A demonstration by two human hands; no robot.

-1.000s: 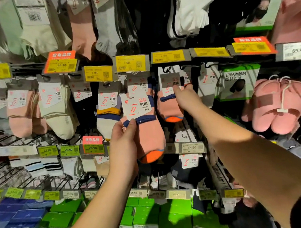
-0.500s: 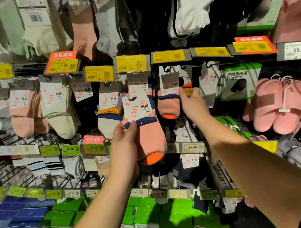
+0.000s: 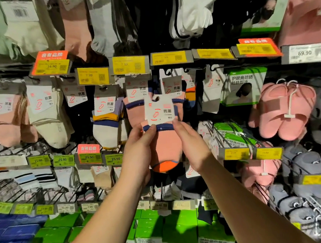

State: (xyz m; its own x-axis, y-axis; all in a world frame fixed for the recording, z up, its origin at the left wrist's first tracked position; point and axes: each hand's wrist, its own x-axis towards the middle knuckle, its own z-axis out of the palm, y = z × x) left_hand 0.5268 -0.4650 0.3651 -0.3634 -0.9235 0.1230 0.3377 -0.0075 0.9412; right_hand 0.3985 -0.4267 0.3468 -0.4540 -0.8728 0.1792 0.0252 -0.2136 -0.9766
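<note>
Pink socks point(image 3: 166, 148), card label point(image 3: 159, 111) "抗菌"

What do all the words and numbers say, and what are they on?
"抗菌": card on the pink sock.
"16.90": orange-edged price tag.
"7.99": yellow price tag.
"69.90": white price tag.
"25.90": green price tag.
"护眼角防晒": green box.
The rest: too blurred.

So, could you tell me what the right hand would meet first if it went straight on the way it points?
The right hand pinches the pink sock; going on up-left, it would likely meet that sock's white card first, depth unclear.
</note>
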